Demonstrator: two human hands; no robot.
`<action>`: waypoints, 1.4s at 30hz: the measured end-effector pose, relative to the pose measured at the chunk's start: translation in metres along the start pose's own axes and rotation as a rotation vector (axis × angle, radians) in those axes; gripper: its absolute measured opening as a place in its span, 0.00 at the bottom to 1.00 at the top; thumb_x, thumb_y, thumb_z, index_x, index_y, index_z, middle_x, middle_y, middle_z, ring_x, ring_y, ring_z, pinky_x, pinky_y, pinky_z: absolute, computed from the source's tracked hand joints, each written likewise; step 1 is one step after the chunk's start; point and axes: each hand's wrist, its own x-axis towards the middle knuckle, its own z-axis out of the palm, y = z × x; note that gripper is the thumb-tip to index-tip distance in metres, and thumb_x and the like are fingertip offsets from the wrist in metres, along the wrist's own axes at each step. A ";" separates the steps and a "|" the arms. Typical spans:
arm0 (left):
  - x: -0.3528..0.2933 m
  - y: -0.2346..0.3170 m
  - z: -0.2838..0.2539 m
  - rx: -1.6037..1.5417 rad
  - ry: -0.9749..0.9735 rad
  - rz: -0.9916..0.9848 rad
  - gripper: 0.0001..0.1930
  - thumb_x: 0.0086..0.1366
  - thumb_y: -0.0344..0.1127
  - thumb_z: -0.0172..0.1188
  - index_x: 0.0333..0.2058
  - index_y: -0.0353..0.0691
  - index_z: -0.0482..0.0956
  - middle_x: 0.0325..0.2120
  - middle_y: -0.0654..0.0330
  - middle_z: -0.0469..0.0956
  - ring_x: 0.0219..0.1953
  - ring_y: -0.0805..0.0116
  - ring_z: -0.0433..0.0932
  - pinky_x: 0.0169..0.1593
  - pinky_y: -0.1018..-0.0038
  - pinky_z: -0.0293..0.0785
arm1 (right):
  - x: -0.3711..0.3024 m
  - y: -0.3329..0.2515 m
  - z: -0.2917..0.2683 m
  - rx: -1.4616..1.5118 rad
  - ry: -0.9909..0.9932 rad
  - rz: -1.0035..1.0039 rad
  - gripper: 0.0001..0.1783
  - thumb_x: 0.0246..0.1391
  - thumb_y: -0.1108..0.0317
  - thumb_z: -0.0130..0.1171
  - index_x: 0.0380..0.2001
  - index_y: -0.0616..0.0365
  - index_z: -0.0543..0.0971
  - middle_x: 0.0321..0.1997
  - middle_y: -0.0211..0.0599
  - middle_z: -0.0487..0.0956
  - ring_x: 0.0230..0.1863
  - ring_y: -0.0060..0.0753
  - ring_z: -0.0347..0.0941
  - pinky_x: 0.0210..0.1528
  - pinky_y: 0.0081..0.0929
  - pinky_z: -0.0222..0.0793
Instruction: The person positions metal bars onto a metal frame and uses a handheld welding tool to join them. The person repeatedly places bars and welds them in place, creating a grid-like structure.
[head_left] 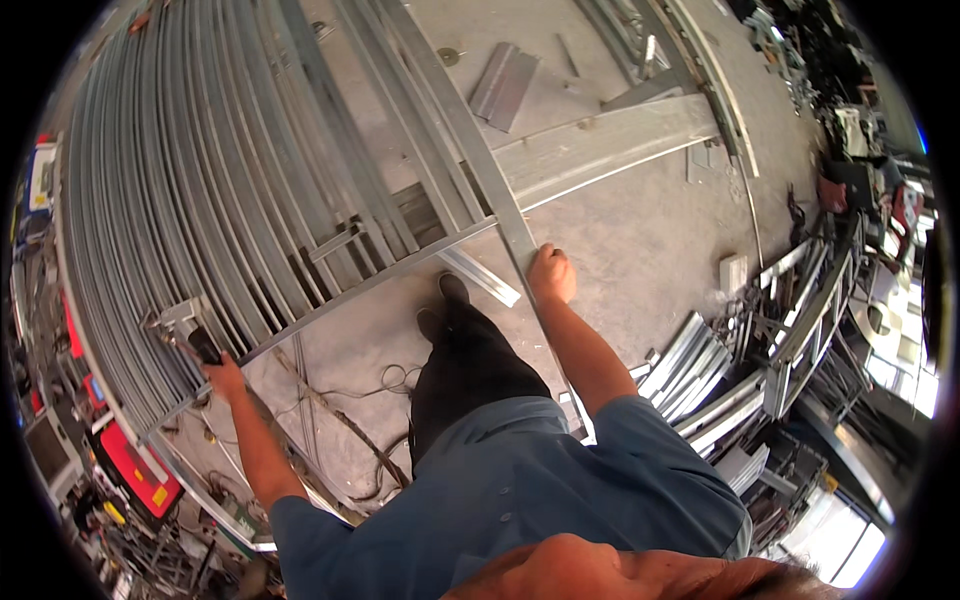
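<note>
My left hand (pixel 226 378) is closed round a hand tool with a black grip (pixel 205 345). Its metal end lies over the near left part of a row of grey metal bars (pixel 190 200), and its exact kind is hard to make out. On the right, my right hand (pixel 552 273) makes a fist on the edge of a long flat metal bar (pixel 478 160). That bar slants from the far side down toward my body. It crosses the right end of the frame's front rail (pixel 370 285). A short metal strip (pixel 480 277) sticks out beneath the rail.
A wide metal beam (pixel 610 140) lies beyond my right hand, with a loose angled metal piece (pixel 505 85) past it. Cables (pixel 385 380) trail on the floor by my legs. Stacked metal profiles (pixel 690 370) stand at right; a red case (pixel 140 470) is at left.
</note>
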 end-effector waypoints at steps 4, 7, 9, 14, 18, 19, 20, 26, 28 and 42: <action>0.001 -0.016 -0.013 -0.008 0.084 0.019 0.41 0.62 0.52 0.64 0.65 0.31 0.58 0.53 0.38 0.77 0.52 0.36 0.78 0.52 0.48 0.77 | -0.006 -0.004 0.007 0.028 -0.024 -0.026 0.32 0.64 0.46 0.37 0.44 0.60 0.84 0.48 0.58 0.82 0.53 0.61 0.78 0.57 0.51 0.71; -0.012 -0.005 -0.029 -0.070 0.091 0.044 0.33 0.59 0.43 0.65 0.59 0.31 0.67 0.49 0.37 0.79 0.50 0.38 0.79 0.51 0.50 0.77 | -0.005 -0.003 0.008 0.037 -0.034 -0.043 0.33 0.64 0.46 0.36 0.44 0.60 0.84 0.48 0.59 0.82 0.53 0.61 0.78 0.57 0.50 0.71; -0.031 0.009 -0.056 -0.109 0.023 0.027 0.29 0.57 0.38 0.64 0.56 0.31 0.71 0.47 0.37 0.80 0.50 0.40 0.80 0.51 0.49 0.76 | -0.005 0.001 0.010 0.036 -0.052 -0.041 0.33 0.64 0.46 0.36 0.45 0.60 0.83 0.48 0.59 0.82 0.53 0.61 0.78 0.57 0.50 0.71; -0.100 -0.019 -0.106 -0.401 0.009 0.165 0.34 0.56 0.36 0.67 0.60 0.29 0.70 0.49 0.39 0.80 0.50 0.46 0.80 0.56 0.59 0.73 | -0.004 -0.003 0.011 0.045 -0.070 -0.033 0.32 0.63 0.47 0.37 0.43 0.60 0.83 0.47 0.58 0.82 0.52 0.62 0.77 0.57 0.51 0.71; -0.210 0.014 -0.190 -0.639 -0.131 0.182 0.34 0.58 0.32 0.68 0.62 0.27 0.68 0.50 0.47 0.79 0.50 0.56 0.78 0.58 0.66 0.71 | 0.000 0.005 0.011 0.044 -0.073 0.000 0.32 0.63 0.47 0.37 0.43 0.60 0.83 0.47 0.58 0.82 0.52 0.62 0.77 0.57 0.51 0.71; -0.232 0.020 -0.206 -0.679 -0.193 0.185 0.33 0.57 0.31 0.68 0.61 0.28 0.69 0.48 0.50 0.80 0.50 0.58 0.78 0.57 0.67 0.72 | 0.001 0.006 0.012 0.042 -0.077 0.004 0.32 0.63 0.46 0.37 0.43 0.60 0.83 0.47 0.58 0.82 0.52 0.62 0.77 0.57 0.51 0.71; -0.252 0.021 -0.212 -0.800 -0.275 0.189 0.33 0.57 0.31 0.68 0.61 0.29 0.70 0.47 0.51 0.80 0.48 0.60 0.78 0.55 0.68 0.72 | 0.004 0.005 0.013 0.045 -0.080 0.002 0.32 0.63 0.46 0.36 0.43 0.60 0.83 0.47 0.58 0.82 0.53 0.62 0.77 0.57 0.51 0.71; -0.356 0.070 -0.260 -1.164 -0.746 0.207 0.30 0.51 0.33 0.71 0.53 0.31 0.73 0.40 0.55 0.80 0.33 0.71 0.78 0.36 0.75 0.75 | -0.001 0.001 -0.002 0.144 -0.140 -0.009 0.33 0.64 0.43 0.37 0.45 0.58 0.83 0.49 0.59 0.81 0.54 0.64 0.76 0.58 0.52 0.70; -0.374 0.090 -0.266 -1.227 -0.858 0.250 0.31 0.52 0.35 0.73 0.52 0.30 0.71 0.40 0.51 0.79 0.32 0.67 0.79 0.32 0.73 0.77 | 0.003 0.005 0.000 0.175 -0.178 -0.021 0.32 0.64 0.43 0.40 0.46 0.59 0.82 0.49 0.59 0.81 0.54 0.65 0.76 0.58 0.52 0.70; -0.409 0.272 -0.263 -1.091 -1.124 0.608 0.33 0.50 0.36 0.74 0.51 0.29 0.67 0.35 0.52 0.79 0.25 0.70 0.77 0.28 0.74 0.75 | -0.131 0.039 -0.049 1.006 -1.116 -1.037 0.32 0.59 0.46 0.62 0.53 0.64 0.74 0.48 0.52 0.79 0.47 0.49 0.80 0.48 0.42 0.75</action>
